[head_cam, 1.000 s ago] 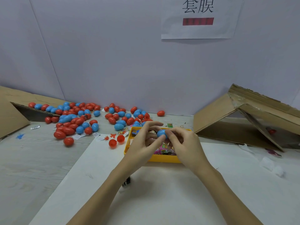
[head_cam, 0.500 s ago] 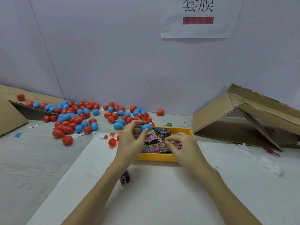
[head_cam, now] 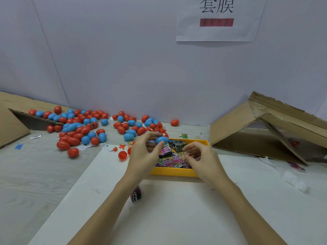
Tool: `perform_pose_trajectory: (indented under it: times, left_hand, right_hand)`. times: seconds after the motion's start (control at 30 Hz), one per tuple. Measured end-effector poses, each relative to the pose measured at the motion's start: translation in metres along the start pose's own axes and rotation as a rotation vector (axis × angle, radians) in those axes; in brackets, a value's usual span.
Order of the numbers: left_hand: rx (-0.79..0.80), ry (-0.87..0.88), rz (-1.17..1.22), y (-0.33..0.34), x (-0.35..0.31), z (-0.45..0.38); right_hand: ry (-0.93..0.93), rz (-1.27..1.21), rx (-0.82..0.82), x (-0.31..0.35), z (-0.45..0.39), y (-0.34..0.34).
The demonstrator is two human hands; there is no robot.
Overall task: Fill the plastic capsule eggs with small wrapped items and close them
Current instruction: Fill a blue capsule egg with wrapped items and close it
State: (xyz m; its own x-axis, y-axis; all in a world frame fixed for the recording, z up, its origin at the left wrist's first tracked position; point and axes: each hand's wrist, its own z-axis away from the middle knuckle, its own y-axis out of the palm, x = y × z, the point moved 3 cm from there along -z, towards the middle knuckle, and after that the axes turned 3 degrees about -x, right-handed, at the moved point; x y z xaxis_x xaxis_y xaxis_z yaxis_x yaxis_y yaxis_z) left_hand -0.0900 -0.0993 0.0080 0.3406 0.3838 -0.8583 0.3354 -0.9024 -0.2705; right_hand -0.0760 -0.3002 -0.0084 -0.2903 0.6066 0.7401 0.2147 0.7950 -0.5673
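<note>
My left hand (head_cam: 143, 156) pinches a closed blue capsule egg (head_cam: 161, 140) between thumb and fingertips, above the back left corner of the yellow tray (head_cam: 173, 172). The tray holds several small wrapped items (head_cam: 169, 160) in pink, green and grey. My right hand (head_cam: 203, 160) hovers over the tray's right half with its fingers curled down onto the wrapped items; whether it pinches one is hidden. Many red and blue eggs (head_cam: 79, 128) lie in a loose pile at the back left.
An open red egg half (head_cam: 122, 155) and small orange bits lie left of the tray. One wrapped item (head_cam: 135, 195) lies on the white sheet (head_cam: 177, 218) under my left forearm. Cardboard boxes stand at the right (head_cam: 265, 135) and far left (head_cam: 10, 124).
Both hands held the blue egg over the tray a second ago. The left hand has carried it off to the left alone, and the right hand has dropped onto the wrapped items.
</note>
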Motion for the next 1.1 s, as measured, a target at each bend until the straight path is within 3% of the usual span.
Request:
perform_pose_trajectory:
  times: [0.17,0.33,0.47,0.63,0.9,1.1]
  left_hand:
    - [0.007,0.006,-0.005,0.0,0.0,0.0]
    - [0.024,0.005,-0.016,0.003,0.001,0.001]
    - [0.033,0.004,-0.016,0.003,0.002,0.001]
    - [0.062,0.02,-0.021,0.004,0.001,0.002]
    - [0.09,0.078,-0.075,0.008,0.001,0.004]
    - [0.323,0.118,0.03,0.012,-0.003,0.004]
  right_hand:
    - [0.104,0.083,0.143,-0.001,-0.001,0.006]
    - [0.157,0.114,0.185,-0.005,-0.009,0.012]
    - [0.147,0.108,0.152,-0.011,-0.01,0.012]
    - [0.095,-0.041,-0.002,-0.008,-0.007,0.005]
    - [0.033,-0.046,0.053,-0.003,-0.001,0.004]
    - [-0.059,0.008,0.185,0.003,0.0,0.006]
